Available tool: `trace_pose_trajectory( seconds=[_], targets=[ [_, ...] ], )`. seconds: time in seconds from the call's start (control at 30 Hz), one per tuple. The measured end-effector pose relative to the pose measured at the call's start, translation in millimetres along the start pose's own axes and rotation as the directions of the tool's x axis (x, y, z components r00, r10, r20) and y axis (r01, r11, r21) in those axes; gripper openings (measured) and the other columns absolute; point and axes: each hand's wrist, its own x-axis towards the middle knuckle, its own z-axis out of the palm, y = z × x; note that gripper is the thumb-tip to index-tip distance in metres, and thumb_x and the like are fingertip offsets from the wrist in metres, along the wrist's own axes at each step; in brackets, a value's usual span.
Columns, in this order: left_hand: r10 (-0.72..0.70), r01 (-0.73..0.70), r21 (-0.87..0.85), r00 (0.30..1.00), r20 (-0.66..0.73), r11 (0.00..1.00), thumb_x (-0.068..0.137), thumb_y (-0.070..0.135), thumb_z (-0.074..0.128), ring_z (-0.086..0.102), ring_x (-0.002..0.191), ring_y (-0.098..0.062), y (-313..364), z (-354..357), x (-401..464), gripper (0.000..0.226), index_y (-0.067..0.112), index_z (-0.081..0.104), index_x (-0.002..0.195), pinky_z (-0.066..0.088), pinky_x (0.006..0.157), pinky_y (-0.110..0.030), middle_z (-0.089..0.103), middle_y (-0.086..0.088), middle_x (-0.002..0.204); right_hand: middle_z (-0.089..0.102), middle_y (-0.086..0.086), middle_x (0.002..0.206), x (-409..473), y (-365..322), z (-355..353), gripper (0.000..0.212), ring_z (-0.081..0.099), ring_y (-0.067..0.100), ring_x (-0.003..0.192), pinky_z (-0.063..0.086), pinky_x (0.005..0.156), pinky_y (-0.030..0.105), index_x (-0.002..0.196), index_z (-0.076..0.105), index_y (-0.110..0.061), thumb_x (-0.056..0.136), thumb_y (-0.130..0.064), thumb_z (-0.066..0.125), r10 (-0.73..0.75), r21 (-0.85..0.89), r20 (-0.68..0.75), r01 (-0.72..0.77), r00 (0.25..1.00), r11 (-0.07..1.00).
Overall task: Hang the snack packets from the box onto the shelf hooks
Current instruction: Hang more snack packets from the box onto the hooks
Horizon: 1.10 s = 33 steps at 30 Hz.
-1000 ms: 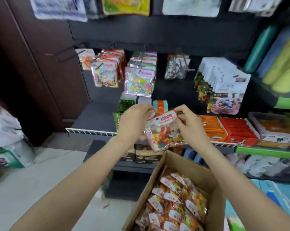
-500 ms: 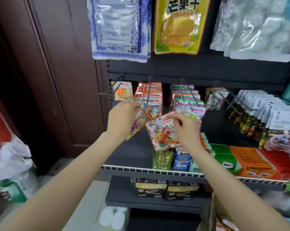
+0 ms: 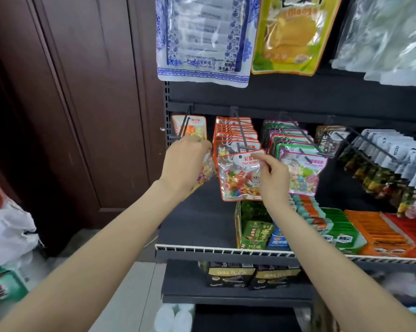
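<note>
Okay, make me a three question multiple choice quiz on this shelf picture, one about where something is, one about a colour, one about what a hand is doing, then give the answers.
1. Where is the colourful candy packet held by the right hand?
A. in front of the red-topped row
B. on the floor
C. on the bottom shelf

2. What colour is the big mango pouch up top?
A. black
B. yellow
C. purple

3. What is the left hand doing?
A. hanging open
B. pressing the door
C. gripping another packet

Answers: 1 A, it overlaps that hook's row. 2 B, yellow front. 3 C, fingers curl round its top.
</note>
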Motion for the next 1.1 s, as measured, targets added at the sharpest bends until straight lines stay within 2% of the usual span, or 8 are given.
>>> trace_pose_trajectory(
  seconds=[0.17,0.37,0.5,0.67,0.77,0.9,1.0,1.1],
  targets=[
    [-0.022,0.023,-0.093,1.000,0.018,0.995,0.088,0.006,0.060,0.063,0.090,-0.031,-1.4,-0.1,0.4,0.020,0.010,0.070,0.104,0.051,0.069,-0.039,0.068,-0.012,0.095,0.062,0.002,0.120,-4.4,3.0,4.9,0.032,0.051,0.003,0.106,0.037,0.091,0.013,0.121,0.062,-0.011,0.098,-0.003,0.041,-0.089,-0.123,0.012,0.090,0.996,0.988],
    [0.011,-0.003,-0.078,0.995,0.095,0.997,0.088,-0.002,0.054,0.060,0.090,-0.028,-8.7,-0.4,-1.9,0.024,0.012,0.069,0.102,0.049,0.070,-0.036,0.063,-0.008,0.091,0.060,0.004,0.115,-11.3,6.3,6.7,0.034,0.052,0.008,0.097,0.037,0.085,0.012,0.124,0.060,-0.010,0.096,0.000,0.043,-0.168,-0.163,0.018,0.169,0.986,0.972],
    [0.005,0.011,-0.180,0.996,0.091,0.984,0.095,0.011,0.051,0.063,0.091,-0.024,-5.9,0.0,1.8,0.022,0.015,0.070,0.105,0.051,0.074,-0.034,0.068,-0.005,0.098,0.052,0.008,0.125,6.3,9.0,17.1,0.039,0.055,0.023,0.106,0.043,0.095,0.031,0.133,0.051,-0.007,0.096,-0.001,0.044,-0.114,-0.257,0.141,0.147,0.983,0.955],
    [-0.035,0.099,-0.385,0.985,0.171,0.918,0.093,0.015,0.056,0.066,0.091,-0.017,0.4,5.2,13.2,0.019,0.013,0.073,0.100,0.054,0.082,-0.035,0.072,-0.001,0.100,0.036,0.010,0.141,23.5,10.9,21.1,0.038,0.034,0.027,0.132,0.029,0.112,0.034,0.131,0.054,-0.012,0.095,-0.005,0.049,-0.026,-0.344,0.246,0.112,0.969,0.932],
    [-0.058,0.169,-0.513,0.973,0.225,0.842,0.090,0.015,0.062,0.064,0.090,-0.012,3.9,12.2,16.5,0.015,0.011,0.074,0.097,0.052,0.084,-0.029,0.072,0.000,0.099,0.038,0.003,0.138,1.2,6.5,6.9,0.029,0.031,0.015,0.132,0.026,0.108,0.027,0.122,0.061,-0.016,0.097,-0.017,0.048,-0.115,-0.251,0.158,0.152,0.981,0.956],
    [-0.016,0.194,-0.641,0.962,0.273,0.743,0.087,0.015,0.066,0.063,0.082,-0.007,16.7,19.2,18.1,0.013,0.008,0.074,0.093,0.049,0.074,-0.014,0.072,-0.001,0.091,0.061,-0.014,0.105,-24.8,0.5,-11.0,0.027,0.053,-0.017,0.090,0.040,0.077,0.002,0.118,0.058,-0.024,0.091,-0.026,0.059,-0.083,0.042,0.402,0.072,0.912,0.996],
    [-0.068,0.245,-0.695,0.960,0.272,0.676,0.086,0.016,0.068,0.061,0.076,0.000,26.0,26.6,13.1,0.013,0.013,0.070,0.098,0.046,0.065,-0.005,0.070,0.002,0.087,0.066,0.002,0.086,-24.6,6.0,-12.4,0.036,0.062,-0.003,0.074,0.047,0.066,0.009,0.116,0.052,-0.025,0.086,-0.012,0.065,-0.062,0.139,0.360,0.012,0.931,0.990],
    [-0.112,0.257,-0.692,0.962,0.247,0.674,0.085,0.016,0.068,0.057,0.088,-0.005,19.7,35.1,0.5,0.037,0.021,0.058,0.120,0.043,0.072,-0.006,0.061,0.005,0.102,0.067,0.007,0.091,-21.5,17.0,-16.5,0.050,0.066,0.016,0.082,0.054,0.070,0.027,0.126,0.045,-0.040,0.090,-0.009,0.060,-0.074,0.214,0.279,0.013,0.957,0.977]
  ],
)
